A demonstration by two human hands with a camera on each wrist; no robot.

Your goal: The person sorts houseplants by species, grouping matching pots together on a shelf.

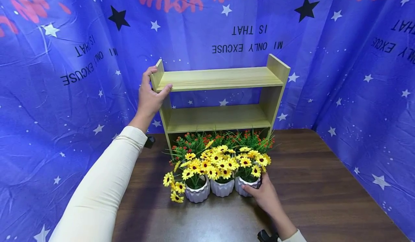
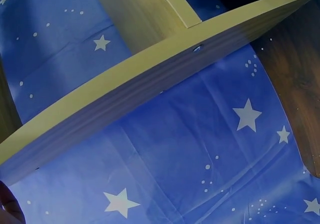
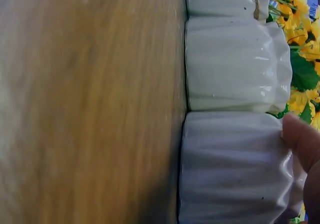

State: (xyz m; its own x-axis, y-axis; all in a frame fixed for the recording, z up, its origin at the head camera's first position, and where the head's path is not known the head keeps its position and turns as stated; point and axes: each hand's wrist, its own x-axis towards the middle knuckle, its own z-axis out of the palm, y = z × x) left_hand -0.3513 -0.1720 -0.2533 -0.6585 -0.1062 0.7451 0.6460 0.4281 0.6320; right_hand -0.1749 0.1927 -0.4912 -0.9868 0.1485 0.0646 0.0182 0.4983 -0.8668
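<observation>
A light wooden two-tier shelf (image 1: 220, 79) stands on the table. My left hand (image 1: 150, 97) grips its upper left side panel, with the thumb at the front edge of the top board. In the left wrist view that panel (image 2: 125, 79) crosses the picture, and only a bit of a finger shows. Low on the right, my right hand (image 1: 267, 196) holds a white fluted pot (image 1: 241, 186) of yellow daisy-like flowers, thumb at its rim. Most of the other fingers are hidden. Beside it stand a middle pot (image 1: 222, 189) and a left pot (image 1: 197, 194) with similar flowers.
Red-flowered green plants (image 1: 254, 139) fill the space at the shelf's base, behind the yellow flowers. The dark wooden table (image 1: 321, 184) reaches to a blue star-printed curtain (image 1: 201, 29) at the back and sides.
</observation>
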